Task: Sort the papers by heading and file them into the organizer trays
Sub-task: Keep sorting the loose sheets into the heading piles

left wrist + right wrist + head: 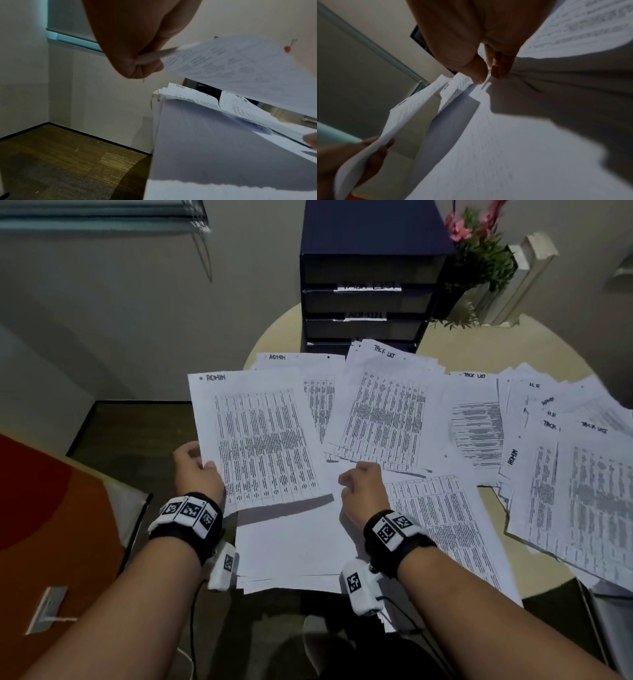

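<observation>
My left hand (205,467) pinches the lower left edge of a printed sheet headed ADMIN (260,440) and holds it raised above the table; the pinch on the sheet (240,65) shows by the left hand (139,59). My right hand (349,484) is curled over the front stack of papers (291,546). In the right wrist view, the thumb and fingers of this right hand (487,77) pinch a thin paper edge. An ADMIN pile (291,361) and a TASK LIST pile (387,405) lie further back. The dark blue organizer (370,265) stands behind, with trays labelled TASK LIST and ADMIN.
Several loose sheets headed TASK LIST, HR and ADMIN (565,474) spread over the right side of the round beige table (479,344). A flowering plant (479,251) and white books (524,268) stand right of the organizer. An orange surface (41,508) lies lower left.
</observation>
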`<state>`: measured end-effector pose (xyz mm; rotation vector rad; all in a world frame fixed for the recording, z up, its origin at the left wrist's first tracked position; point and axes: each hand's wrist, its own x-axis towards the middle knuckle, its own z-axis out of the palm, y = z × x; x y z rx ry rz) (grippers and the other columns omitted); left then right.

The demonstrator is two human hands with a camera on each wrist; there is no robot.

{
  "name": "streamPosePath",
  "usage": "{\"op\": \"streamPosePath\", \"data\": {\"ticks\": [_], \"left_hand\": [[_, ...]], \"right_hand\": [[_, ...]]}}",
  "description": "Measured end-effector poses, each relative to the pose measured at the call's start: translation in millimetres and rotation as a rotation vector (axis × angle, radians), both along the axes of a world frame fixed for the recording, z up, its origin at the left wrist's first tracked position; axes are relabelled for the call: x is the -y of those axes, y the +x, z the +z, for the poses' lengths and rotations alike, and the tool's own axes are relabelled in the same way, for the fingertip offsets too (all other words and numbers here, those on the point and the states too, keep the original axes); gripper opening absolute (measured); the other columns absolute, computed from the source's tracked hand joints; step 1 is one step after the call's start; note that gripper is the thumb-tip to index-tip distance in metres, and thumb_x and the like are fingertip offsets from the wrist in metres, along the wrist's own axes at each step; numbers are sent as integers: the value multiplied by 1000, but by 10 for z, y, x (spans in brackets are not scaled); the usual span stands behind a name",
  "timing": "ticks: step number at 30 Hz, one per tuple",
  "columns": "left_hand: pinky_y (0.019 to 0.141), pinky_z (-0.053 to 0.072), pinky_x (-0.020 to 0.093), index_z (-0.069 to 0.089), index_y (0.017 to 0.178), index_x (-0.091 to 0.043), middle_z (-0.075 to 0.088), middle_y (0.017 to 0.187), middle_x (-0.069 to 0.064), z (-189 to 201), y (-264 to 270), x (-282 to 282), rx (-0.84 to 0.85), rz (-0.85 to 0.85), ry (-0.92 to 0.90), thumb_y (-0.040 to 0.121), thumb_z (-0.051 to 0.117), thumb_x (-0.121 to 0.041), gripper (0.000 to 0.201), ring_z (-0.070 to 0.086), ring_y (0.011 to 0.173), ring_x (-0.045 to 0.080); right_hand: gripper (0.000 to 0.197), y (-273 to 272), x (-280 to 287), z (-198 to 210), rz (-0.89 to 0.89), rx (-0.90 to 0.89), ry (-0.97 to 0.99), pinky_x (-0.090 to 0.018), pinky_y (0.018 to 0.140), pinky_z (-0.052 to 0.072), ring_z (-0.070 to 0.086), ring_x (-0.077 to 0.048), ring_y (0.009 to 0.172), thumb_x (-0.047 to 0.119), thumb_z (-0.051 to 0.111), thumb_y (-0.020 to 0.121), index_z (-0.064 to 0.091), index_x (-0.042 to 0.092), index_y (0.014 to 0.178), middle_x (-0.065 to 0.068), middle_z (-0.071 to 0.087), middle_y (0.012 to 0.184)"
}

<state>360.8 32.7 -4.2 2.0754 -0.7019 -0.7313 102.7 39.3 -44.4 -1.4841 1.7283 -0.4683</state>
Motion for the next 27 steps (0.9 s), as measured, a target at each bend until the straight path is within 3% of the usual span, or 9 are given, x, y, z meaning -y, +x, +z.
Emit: {"op": "streamPosePath", "data": {"ticks": [2,6,10,12,16,20,23,25,27], "left_hand": [[78,46,31,42,130,-21,59,108,3,-36,-68,156,-10,-52,-1,99,44,-1,38,60,96,23],[77,47,33,41,130,-22,59,104,2,-60,-241,502,13,-121,-10,99,43,-1,38,60,93,24],[86,53,42,37,133,-24,57,106,4,-74,-392,779,48,-187,7,98,40,1,43,60,94,27],[93,51,44,39,134,-24,55,125,8,-95,-440,855,103,-208,16,96,41,3,47,59,105,30],[111,39,40,40,143,-17,24,158,8,-89,-620,919,204,-287,36,95,45,6,54,47,130,28],[118,27,40,40,144,-17,21,160,8,-17,-1008,861,252,-432,17,97,51,-5,50,30,144,29],[114,33,40,42,143,-16,26,156,10,68,-1446,727,205,-556,-27,95,55,-9,50,39,137,32],[109,33,31,43,143,-16,28,154,10,136,-1783,621,152,-641,-24,96,56,-11,49,42,134,30],[99,32,25,42,145,-18,28,154,8,184,-2147,533,76,-717,21,99,55,-16,48,43,132,27]], "right_hand": [[25,-65,-42,-2,11,-10,-70,-14,93,36,51,-26,122,-6,57,88,67,2,110,-13,38,138],[17,-277,-71,23,8,-4,-127,-30,97,46,58,-28,113,3,60,92,69,9,105,-7,42,132],[22,-597,-81,111,-66,55,-135,-43,97,51,61,-28,114,2,57,92,66,21,98,1,41,127],[27,-777,-83,175,-111,67,-152,-42,98,51,59,-26,116,3,57,91,61,30,91,3,40,124],[21,-1181,-146,286,-191,24,-144,-40,96,53,59,-23,113,5,57,92,61,25,94,3,41,119],[18,-1638,-220,367,-289,-31,-103,-34,89,51,63,-19,103,10,56,94,62,26,93,4,42,117],[16,-2095,-206,396,-321,-89,-82,-28,83,50,65,-16,99,11,59,93,67,24,96,-2,52,123],[15,-2437,-190,399,-346,-171,-33,-26,91,47,63,-19,104,14,61,92,70,23,99,-5,61,121],[14,-2804,-169,367,-372,-219,23,-34,99,48,59,-24,113,19,61,91,69,27,98,-10,64,119]]}}
